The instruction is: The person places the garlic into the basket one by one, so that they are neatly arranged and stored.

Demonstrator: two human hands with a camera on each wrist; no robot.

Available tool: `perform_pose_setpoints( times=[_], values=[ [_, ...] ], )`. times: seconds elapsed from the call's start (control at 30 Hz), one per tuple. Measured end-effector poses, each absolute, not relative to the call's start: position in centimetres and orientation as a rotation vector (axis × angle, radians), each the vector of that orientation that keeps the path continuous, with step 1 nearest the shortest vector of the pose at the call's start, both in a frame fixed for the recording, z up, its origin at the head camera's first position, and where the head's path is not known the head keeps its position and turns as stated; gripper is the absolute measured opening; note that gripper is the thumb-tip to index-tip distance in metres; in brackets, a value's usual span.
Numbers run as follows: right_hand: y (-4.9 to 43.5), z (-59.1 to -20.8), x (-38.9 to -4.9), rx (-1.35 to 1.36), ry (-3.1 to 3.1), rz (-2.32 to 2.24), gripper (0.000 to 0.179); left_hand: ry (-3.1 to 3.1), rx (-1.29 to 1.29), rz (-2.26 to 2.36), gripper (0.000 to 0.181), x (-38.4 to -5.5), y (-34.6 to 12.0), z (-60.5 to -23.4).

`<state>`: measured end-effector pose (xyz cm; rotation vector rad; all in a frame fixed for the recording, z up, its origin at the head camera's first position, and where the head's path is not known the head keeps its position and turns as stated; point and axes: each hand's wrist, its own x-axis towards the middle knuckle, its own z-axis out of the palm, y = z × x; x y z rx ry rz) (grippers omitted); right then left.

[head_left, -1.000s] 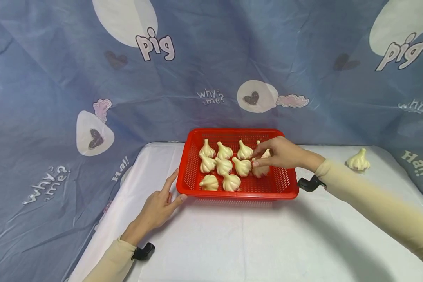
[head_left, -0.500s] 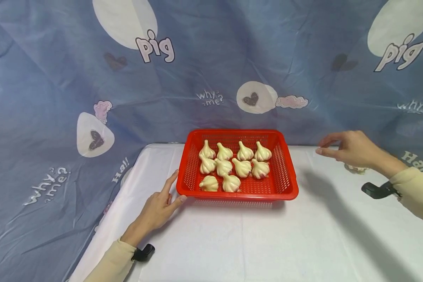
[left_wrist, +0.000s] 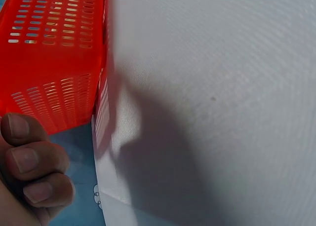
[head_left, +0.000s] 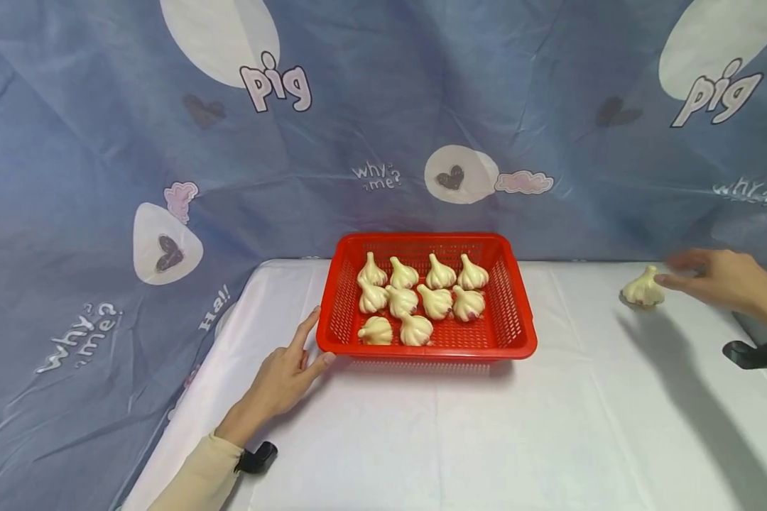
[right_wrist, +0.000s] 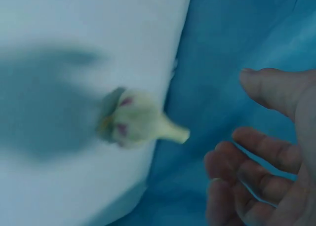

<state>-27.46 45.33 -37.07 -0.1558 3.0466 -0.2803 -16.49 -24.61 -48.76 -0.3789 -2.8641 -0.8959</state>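
Observation:
A red plastic basket [head_left: 430,352] sits on the white table with several garlic bulbs [head_left: 437,301] in it. At its front left corner is my left hand [head_left: 278,380], index finger stretched along the left rim and thumb tip at the corner. In the left wrist view the other fingers [left_wrist: 37,159] bend beside the slotted basket wall [left_wrist: 54,58]. One lone garlic bulb [head_left: 643,287] stands on the table at right. My right hand [head_left: 725,280] hovers just right of it, fingers relaxed and holding nothing. The right wrist view shows that garlic bulb [right_wrist: 140,120] apart from the spread thumb and fingers.
The white tablecloth [head_left: 486,440] covers the table. Behind it hangs a blue printed cloth [head_left: 332,128], which also drops past the table's left side. The table's edge [right_wrist: 170,83] runs close by the lone bulb. Each wrist wears a black band device [head_left: 256,458].
My right hand let go of a garlic bulb in the basket's right part, then moved right to the lone bulb. The left hand has stayed at the basket corner.

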Motion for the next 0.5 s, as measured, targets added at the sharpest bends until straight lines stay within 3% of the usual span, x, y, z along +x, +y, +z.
perform_pose_setpoints(
  times=[0.5],
  values=[
    [48.4, -42.9, -27.5, -0.036, 2.873, -0.570, 0.094, -2.886, -0.357, -0.881, 0.084, -16.5, -24.6, -48.6]
  ],
)
